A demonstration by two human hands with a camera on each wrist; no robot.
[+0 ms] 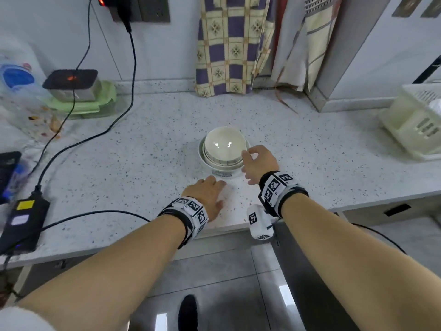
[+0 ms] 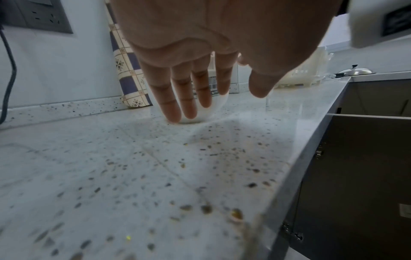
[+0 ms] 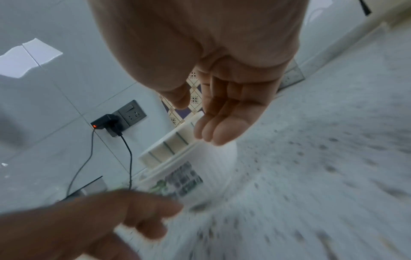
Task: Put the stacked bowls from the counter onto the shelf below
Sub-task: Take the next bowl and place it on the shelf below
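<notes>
A stack of white bowls stands upright on the speckled counter, the bottom one with a patterned foot. My left hand lies palm down just in front of the stack, fingers straight and reaching its base. In the left wrist view the left hand has its fingertips at the foot of the lowest bowl. My right hand is at the stack's right side, fingers relaxed, thumb by the top bowl's rim. From the right wrist the right hand shows an open palm beside the bowls. Neither hand holds anything.
A white plastic basket sits at the right. A checkered cloth hangs at the back wall. Black cables, a black box on a green container and a power brick occupy the left. An open cabinet door hangs below the counter edge.
</notes>
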